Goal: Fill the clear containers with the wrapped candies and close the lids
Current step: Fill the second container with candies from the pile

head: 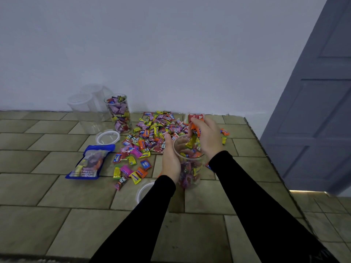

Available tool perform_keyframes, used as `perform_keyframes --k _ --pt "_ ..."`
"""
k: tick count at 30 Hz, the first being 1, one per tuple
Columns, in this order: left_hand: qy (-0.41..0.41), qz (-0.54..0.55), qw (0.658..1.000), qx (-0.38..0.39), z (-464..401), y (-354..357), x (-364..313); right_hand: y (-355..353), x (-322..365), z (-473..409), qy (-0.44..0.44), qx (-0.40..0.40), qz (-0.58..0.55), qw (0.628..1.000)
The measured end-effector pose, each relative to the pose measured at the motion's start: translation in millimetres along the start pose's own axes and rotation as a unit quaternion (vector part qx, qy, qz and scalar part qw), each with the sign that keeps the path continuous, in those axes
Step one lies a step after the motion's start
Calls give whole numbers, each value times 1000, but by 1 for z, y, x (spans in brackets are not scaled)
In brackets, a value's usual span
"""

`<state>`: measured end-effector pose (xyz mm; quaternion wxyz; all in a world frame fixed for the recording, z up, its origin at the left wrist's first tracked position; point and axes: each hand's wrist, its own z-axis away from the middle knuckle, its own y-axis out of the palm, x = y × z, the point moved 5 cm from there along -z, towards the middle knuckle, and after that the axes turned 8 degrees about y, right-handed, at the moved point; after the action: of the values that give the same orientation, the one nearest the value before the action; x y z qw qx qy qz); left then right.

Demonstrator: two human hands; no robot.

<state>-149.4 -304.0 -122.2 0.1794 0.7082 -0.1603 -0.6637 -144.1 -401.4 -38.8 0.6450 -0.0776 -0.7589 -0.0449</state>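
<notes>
Tabletop [57, 196]: tiled, it carries all things.
Candy pile [152, 133]: spread in the middle, beside the wall.
Jar [190, 168]: upright, partly full, no lid on it.
Left hand [171, 162]: fingers curled round the jar's side.
Right hand [207, 135]: above the jar mouth, it pinches several candies [195, 122].
Lid [107, 137]: lies flat near a second filled jar [119, 114].

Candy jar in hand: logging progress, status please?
Left hand grips the jar, partly filled, lid off. Right hand holds candies over its mouth. Loose candy pile behind; nothing blocking.
</notes>
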Motion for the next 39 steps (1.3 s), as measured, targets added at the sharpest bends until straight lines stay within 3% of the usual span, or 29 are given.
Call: perform_keyframes --k 5,15,22,28,31,33,36,39 --pt "6 -5 1000 8 -9 -7 4 4 3 5 16 22 -57 998" --pt "2 -7 1000 10 -14 -15 3 12 3 13 44 66 -39 996" --pt "-6 7 1000 -11 -13 -14 0 13 5 16 18 101 -6 995" --pt "-11 24 1000 -8 -13 -13 1 13 1 10 -73 86 61 992" --pt "-31 45 999 7 -9 -9 0 10 -3 6 -52 98 6 994" --pt "-35 36 998 36 -11 -7 2 4 -5 1 -36 74 -28 996" --pt "-24 3 1000 14 -11 -19 -4 -9 -14 -16 11 3 -62 998" --pt "13 -117 993 -8 -20 -39 -4 -15 -35 -26 81 -42 -31 995"
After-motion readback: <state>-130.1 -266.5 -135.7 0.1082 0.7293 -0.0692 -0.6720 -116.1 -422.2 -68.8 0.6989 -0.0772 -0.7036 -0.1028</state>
